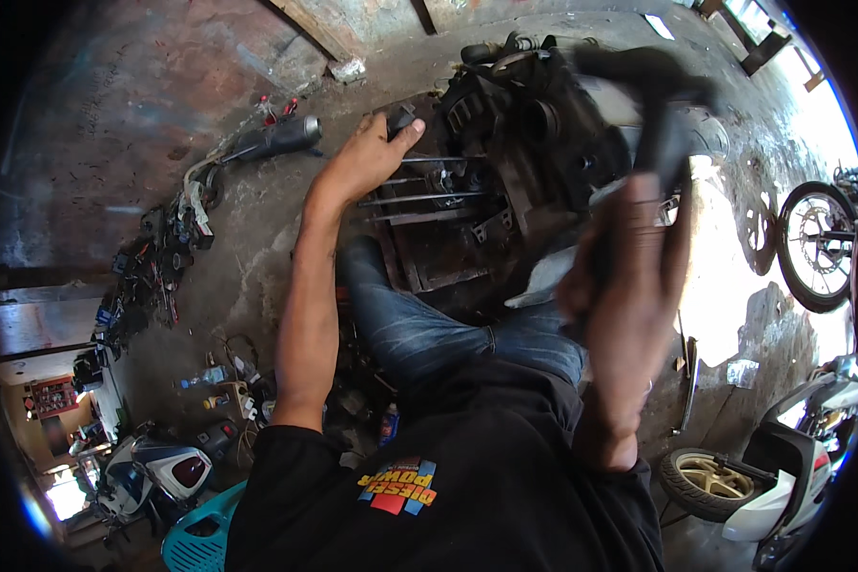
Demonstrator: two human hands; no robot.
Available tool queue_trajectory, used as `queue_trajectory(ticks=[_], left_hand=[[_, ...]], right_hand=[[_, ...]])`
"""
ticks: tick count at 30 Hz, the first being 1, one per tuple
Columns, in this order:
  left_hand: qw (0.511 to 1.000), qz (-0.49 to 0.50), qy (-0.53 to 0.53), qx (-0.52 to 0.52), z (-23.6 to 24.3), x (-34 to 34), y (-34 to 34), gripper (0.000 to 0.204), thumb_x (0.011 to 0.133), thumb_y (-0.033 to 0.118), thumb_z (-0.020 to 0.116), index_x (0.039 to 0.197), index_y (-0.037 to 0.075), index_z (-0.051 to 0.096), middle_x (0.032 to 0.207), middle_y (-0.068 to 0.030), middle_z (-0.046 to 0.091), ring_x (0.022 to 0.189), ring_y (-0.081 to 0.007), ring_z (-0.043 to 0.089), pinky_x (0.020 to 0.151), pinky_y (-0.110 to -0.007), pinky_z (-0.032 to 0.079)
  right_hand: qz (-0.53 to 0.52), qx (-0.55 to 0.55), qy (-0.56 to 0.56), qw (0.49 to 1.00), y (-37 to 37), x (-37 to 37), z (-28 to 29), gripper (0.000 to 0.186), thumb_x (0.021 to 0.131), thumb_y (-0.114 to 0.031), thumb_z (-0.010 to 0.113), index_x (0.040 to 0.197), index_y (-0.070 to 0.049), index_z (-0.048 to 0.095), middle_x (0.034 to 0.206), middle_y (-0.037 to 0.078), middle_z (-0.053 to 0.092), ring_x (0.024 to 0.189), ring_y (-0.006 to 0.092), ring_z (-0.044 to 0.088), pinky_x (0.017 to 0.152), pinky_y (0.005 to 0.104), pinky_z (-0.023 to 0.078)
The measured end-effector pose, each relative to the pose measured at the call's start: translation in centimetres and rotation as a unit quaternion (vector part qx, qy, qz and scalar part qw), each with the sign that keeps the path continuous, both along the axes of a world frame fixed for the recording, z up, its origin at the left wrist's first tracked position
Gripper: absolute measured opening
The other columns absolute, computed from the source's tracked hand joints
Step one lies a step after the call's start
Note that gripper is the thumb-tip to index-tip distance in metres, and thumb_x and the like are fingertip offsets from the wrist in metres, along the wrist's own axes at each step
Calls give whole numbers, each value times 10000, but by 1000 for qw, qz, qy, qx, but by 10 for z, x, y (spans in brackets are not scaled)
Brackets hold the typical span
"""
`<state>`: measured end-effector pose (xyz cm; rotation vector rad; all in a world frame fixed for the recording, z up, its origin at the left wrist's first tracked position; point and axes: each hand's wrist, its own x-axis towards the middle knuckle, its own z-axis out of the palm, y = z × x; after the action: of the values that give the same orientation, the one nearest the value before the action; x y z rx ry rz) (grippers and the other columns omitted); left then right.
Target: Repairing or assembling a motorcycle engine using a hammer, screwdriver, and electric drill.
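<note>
Workshop concrete floor (257, 276) | left hand (367, 157) grips heavy, rigid engine block (505, 162) top edge | right hand (629, 286) clasps blurred dark tool (658, 114)

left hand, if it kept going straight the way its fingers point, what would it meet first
The left hand rests on a dark part, fingers pointing toward the engine block. It would likely meet that block first, just above the long studs, though depth is hard to judge.

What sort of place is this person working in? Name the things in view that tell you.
Most likely a motorcycle repair workshop. A dirty engine block with long studs sits on the stained concrete floor, a loose exhaust muffler lies nearby, and a spoked motorcycle wheel and a scooter stand at the right.
</note>
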<state>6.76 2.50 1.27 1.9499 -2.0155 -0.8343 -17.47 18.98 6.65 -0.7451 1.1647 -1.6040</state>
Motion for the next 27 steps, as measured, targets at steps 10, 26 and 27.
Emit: queue_trajectory(ticks=[10,26,27], left_hand=[[999,5,-36,-12,-4,4,-4,877,960,635,513,1360,-145,475,1383,-351,515,1346,-444,475,1124,-444,366],[993,16,-77,-93,-6,3,-5,663,931,634,589,1142,8,645,1038,-218,707,1016,-318,670,911,-412,488],[993,4,-64,-103,-6,3,-5,663,930,637,591,1139,10,646,1025,-196,716,1004,-297,670,906,-407,489]], right_hand=[[115,120,206,964,-10,32,-17,612,1055,-229,516,1568,-130,197,984,193,657,648,248,592,536,363,471],[64,19,-116,991,121,-49,-102,608,985,-335,631,1312,43,286,686,91,526,412,102,438,384,232,353],[49,14,-119,992,134,-51,-118,608,981,-329,641,1317,42,296,718,93,543,432,100,449,398,229,358]])
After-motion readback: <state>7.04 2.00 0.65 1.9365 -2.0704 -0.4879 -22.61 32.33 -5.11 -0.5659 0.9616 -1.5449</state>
